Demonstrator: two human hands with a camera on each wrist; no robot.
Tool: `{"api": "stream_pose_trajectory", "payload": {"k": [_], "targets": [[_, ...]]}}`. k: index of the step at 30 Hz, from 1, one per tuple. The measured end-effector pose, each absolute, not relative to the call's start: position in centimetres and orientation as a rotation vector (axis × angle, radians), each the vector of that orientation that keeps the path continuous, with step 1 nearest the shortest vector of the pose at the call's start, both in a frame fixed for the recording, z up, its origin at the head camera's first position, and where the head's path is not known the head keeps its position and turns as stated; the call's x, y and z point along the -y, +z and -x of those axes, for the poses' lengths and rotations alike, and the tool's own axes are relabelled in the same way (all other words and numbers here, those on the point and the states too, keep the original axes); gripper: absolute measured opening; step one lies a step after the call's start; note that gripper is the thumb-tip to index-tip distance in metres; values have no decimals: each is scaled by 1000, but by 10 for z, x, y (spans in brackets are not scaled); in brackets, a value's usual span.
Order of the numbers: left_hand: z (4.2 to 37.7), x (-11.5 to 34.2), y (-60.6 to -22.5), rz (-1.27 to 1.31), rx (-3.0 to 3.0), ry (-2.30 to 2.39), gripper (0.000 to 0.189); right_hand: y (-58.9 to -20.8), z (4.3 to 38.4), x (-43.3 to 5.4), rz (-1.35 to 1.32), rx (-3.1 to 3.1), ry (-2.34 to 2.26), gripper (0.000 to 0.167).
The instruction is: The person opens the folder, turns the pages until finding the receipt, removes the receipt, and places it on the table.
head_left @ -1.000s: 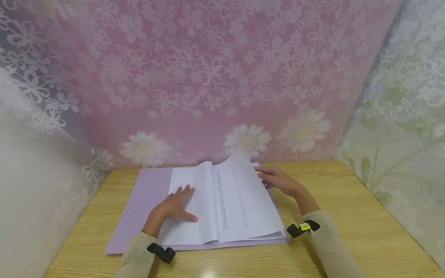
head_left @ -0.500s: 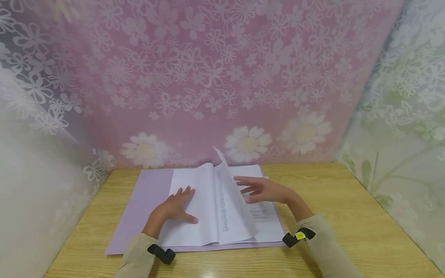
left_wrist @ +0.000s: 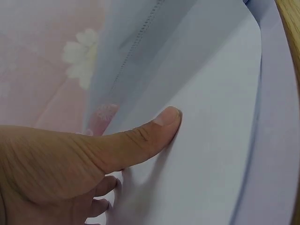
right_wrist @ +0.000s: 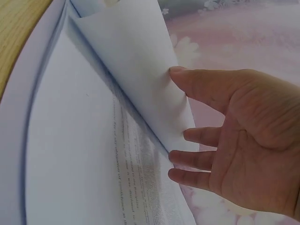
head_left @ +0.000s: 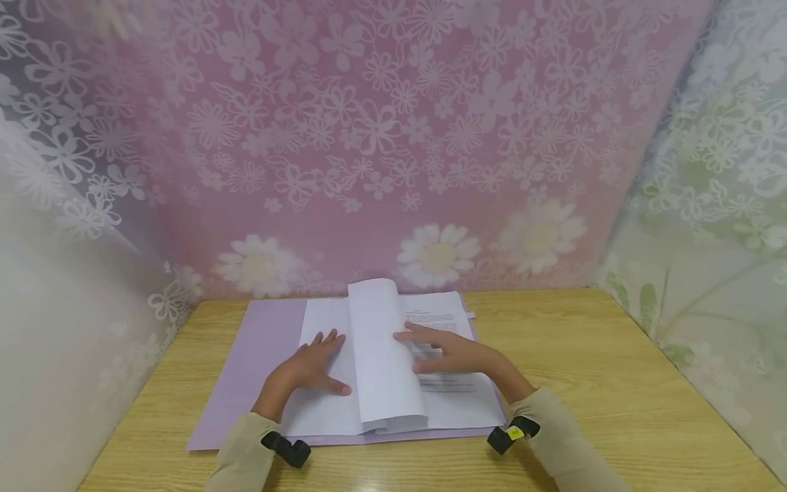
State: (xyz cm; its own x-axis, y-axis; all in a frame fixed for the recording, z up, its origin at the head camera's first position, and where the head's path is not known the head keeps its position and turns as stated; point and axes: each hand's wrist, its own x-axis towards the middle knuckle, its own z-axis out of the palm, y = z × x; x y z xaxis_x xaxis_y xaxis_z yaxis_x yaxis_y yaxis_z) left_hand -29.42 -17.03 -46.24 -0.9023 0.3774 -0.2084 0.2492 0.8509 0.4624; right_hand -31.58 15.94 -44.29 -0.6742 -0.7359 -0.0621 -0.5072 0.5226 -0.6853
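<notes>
An open purple folder (head_left: 258, 348) holding white sheets lies in the middle of the table. My left hand (head_left: 312, 365) rests with spread fingers on the left-hand page (head_left: 326, 410); its thumb (left_wrist: 164, 119) lies on the paper in the left wrist view. A sheet (head_left: 384, 369) stands curled over toward the left at the middle of the folder. Against its right side my right hand (head_left: 451, 350) touches with outstretched fingers, thumb tip at the paper in the right wrist view. Beneath, a printed page (head_left: 464, 403) shows on the right.
The folder lies on a wooden table (head_left: 584, 355). A pink flowered backdrop (head_left: 393, 171) rises behind the table's far edge, with pale flowered panels at both sides. Black straps with small devices (head_left: 513, 434) sit on both wrists. A small white tab (head_left: 471, 315) sticks out at the folder's right edge.
The sheet has swung from the right side over toward the left, uncovering the printed page. My right hand has moved left with it, while the left hand has stayed in place.
</notes>
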Motion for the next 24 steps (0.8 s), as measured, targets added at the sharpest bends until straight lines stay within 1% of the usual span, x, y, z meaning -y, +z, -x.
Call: {"api": "stream_pose_trajectory", "payload": {"k": [9,14,18,22,24], "targets": [[296,169,-464,-473,-2755,622,96,-449,312,-151,1063,-2487,-865,62],[296,171,-458,-426,-2759,667,82,-452,308,-144,1068,-2491,-902,65],[298,177,-453,-394,-2764,793,70,-454,304,-139,1087,-2496,-939,68],[301,185,-449,-466,-2799,940,58,-455,301,-134,1085,-2507,-963,69],[302,190,-447,-503,-2808,1017,55,-455,300,-131,1075,-2505,-977,68]]}}
